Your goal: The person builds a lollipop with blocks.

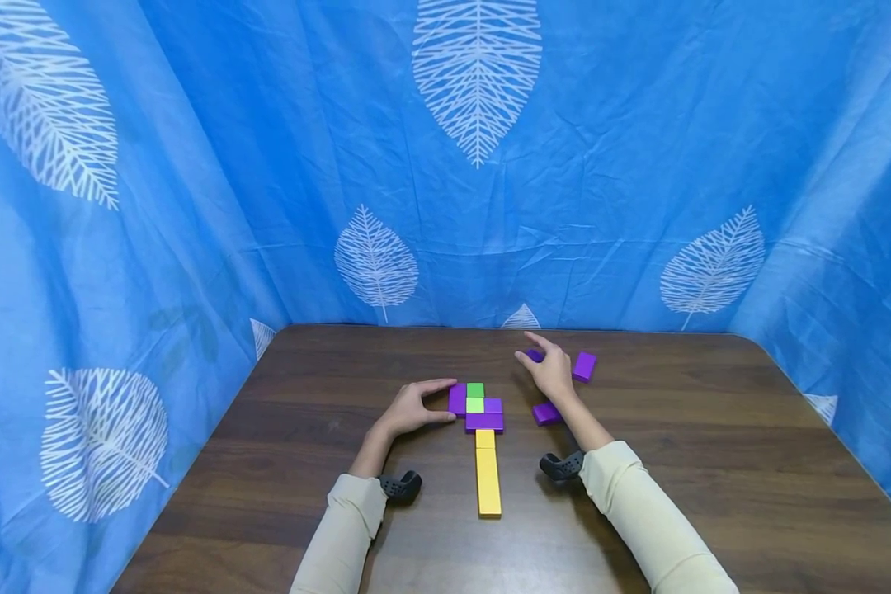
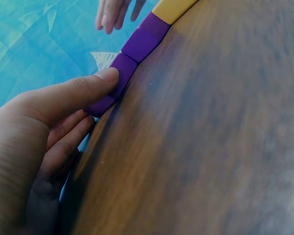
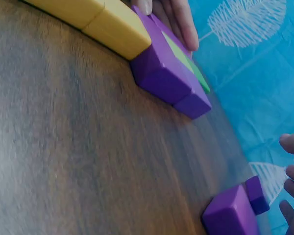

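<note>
Flat on the table, my left hand (image 1: 410,410) spans an upright purple block (image 1: 457,399), pinching its ends between thumb and fingers. That block touches a green block (image 1: 475,390) and a light green block (image 1: 474,405). A small purple block (image 1: 493,405) and a wide purple block (image 1: 484,424) adjoin them. Below run a short yellow block (image 1: 485,440) and a long yellow block (image 1: 488,485). My right hand (image 1: 552,373) is over the loose blocks, thumb and fingers apart, nearest a partly hidden purple block (image 1: 535,355). In the right wrist view its fingers hold nothing.
Two more loose purple blocks lie near the right hand: one (image 1: 584,366) to its right, another (image 1: 545,414) beside the wrist. A brown wooden table (image 1: 297,396) carries everything. Behind it hangs a blue curtain (image 1: 601,165) with white leaf prints, meeting the back edge.
</note>
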`<state>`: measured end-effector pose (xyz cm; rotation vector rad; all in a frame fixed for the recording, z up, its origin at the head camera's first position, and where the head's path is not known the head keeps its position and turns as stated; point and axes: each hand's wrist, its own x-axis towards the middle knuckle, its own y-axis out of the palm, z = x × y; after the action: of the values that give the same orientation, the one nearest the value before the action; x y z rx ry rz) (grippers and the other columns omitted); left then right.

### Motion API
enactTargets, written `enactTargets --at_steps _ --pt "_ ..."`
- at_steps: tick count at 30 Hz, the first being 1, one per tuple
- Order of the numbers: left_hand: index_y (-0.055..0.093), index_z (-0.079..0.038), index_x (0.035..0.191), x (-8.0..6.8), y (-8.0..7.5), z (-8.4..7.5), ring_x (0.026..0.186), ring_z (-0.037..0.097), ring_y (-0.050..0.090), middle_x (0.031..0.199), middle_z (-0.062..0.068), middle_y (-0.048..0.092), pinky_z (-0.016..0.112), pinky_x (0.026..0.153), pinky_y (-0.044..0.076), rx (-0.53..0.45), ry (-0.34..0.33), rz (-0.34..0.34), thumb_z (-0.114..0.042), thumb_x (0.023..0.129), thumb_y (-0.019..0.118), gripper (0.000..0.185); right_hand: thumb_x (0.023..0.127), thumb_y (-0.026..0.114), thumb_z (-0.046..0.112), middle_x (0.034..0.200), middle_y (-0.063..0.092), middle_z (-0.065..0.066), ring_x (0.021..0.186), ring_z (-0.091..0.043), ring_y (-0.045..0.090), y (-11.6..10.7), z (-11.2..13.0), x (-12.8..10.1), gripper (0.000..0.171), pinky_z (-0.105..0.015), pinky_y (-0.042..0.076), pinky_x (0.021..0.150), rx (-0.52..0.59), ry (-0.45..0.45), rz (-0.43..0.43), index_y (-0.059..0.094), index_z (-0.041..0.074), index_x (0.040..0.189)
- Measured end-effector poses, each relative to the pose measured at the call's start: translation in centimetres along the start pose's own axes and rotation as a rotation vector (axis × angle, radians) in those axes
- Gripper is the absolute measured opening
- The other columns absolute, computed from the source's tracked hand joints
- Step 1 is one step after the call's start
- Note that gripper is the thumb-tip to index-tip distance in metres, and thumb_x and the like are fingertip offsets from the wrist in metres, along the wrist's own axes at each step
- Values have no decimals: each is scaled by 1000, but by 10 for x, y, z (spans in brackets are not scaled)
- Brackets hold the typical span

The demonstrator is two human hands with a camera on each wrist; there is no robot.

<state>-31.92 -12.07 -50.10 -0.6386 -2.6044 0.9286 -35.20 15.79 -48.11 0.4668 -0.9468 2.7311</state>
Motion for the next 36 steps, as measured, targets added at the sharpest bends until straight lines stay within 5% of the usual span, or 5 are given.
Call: enactTargets --at_steps 12,36 --pt "53 -19 132 -1 1 0 126 19 42 133 1 51 42 103 34 -3 -3 -10 -38 77 73 62 82 71 19 125 53 -22 118 -40 45 -1 -14 -2 49 -46 33 101 -29 129 53 56 -2 124" --pt "52 -17 133 0 1 2 126 20 42 133 1 51 42 103 34 -3 3 -7 -38 77 74 63 83 69 11 122 55 -22 119 -40 45 0 -21 -3 39 -48 27 103 -76 174 66 60 -1 119"
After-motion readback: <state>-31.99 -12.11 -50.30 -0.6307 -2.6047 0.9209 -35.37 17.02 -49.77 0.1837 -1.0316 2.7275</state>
